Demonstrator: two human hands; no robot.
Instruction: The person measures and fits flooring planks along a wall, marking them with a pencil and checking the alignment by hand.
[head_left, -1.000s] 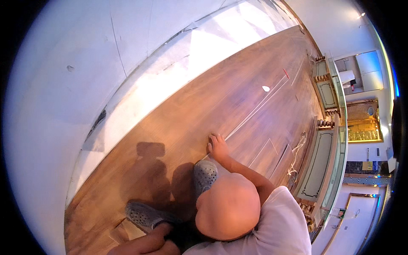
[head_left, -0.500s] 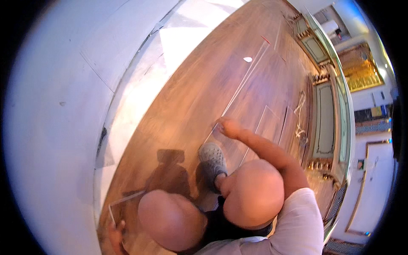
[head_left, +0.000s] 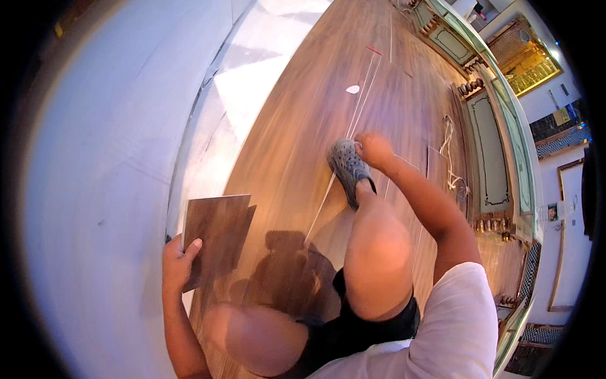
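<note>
A short wood-look floor plank (head_left: 218, 230) is in my left hand (head_left: 178, 262), with the thumb on its face and the other fingers behind it. It stands tilted at the border of the brown plank floor (head_left: 278, 164) and the pale bare strip (head_left: 252, 76). My right hand (head_left: 375, 150) is closed beside the toe of my grey clog (head_left: 348, 161); whatever its curled fingers hold is hidden. Two thin pale lines (head_left: 363, 104) run along the floor from the clog to a short red strip (head_left: 374, 50).
A pale wall (head_left: 113, 189) rises on the left. Near the lines lies a small white oval piece (head_left: 352, 90). A pale cord (head_left: 449, 151) lies by the panelled wooden furniture (head_left: 489, 151) on the right. Gold-framed pieces (head_left: 533, 66) stand beyond it.
My left hand has come up and forward with the plank, turning its broad face into view. My right hand and the clog have moved forward and to the right; the view has shifted.
</note>
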